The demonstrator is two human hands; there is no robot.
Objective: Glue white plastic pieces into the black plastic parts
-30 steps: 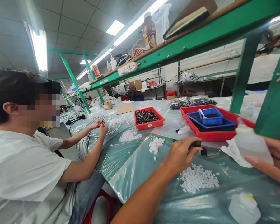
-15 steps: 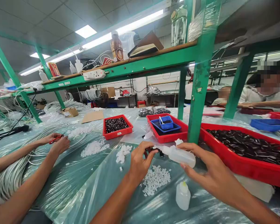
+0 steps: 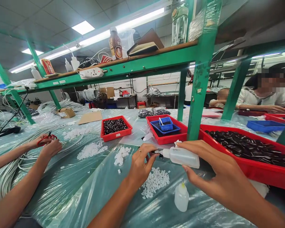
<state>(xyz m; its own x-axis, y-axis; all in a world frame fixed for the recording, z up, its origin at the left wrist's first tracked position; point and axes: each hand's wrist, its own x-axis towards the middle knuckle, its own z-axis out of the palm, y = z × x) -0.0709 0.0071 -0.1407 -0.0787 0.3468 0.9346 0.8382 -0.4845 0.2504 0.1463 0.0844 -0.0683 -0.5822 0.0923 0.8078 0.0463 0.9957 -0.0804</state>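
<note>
Between the thumb and fingers of my left hand (image 3: 142, 163) is a small black piece (image 3: 158, 151). My right hand (image 3: 216, 167) grips a translucent squeeze bottle (image 3: 184, 157) lying sideways, its nozzle pointing left at the black piece. Whether the tip touches the piece is hard to tell. Below the hands, a pile of small white parts (image 3: 156, 182) lies on the plastic-covered table. A second small bottle (image 3: 181, 198) with a yellowish tip stands upright, under my right hand.
Red trays hold black parts, one behind (image 3: 116, 135) and a large one at right (image 3: 251, 167). Another red tray (image 3: 166, 139) contains blue trays. A green post (image 3: 197, 95) rises behind my right hand. At left, a co-worker's hands (image 3: 47, 144) hold red-handled scissors near cables.
The bottle in my right hand has turned closer to level. The scene has shifted slightly left in view. The co-worker's hands have moved left, with the scissors now more visible.
</note>
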